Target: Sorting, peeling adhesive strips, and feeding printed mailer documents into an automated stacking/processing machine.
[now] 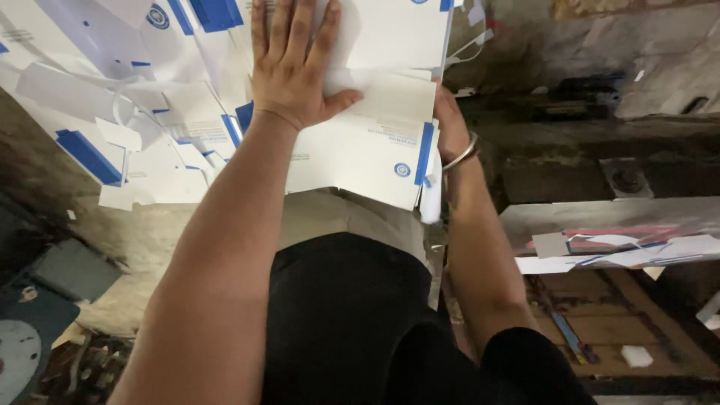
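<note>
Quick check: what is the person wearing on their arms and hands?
Both arms are bare to above the elbow. The left hand wears nothing. The right hand has a thin silver bangle at the wrist. A black sleeve shows at the right upper arm.

Your left hand (294,64) presses flat on a stack of white and blue card sheets (360,154). Your right hand (450,127), with a metal bangle (459,157) at the wrist, grips the stack's right edge.
</note>
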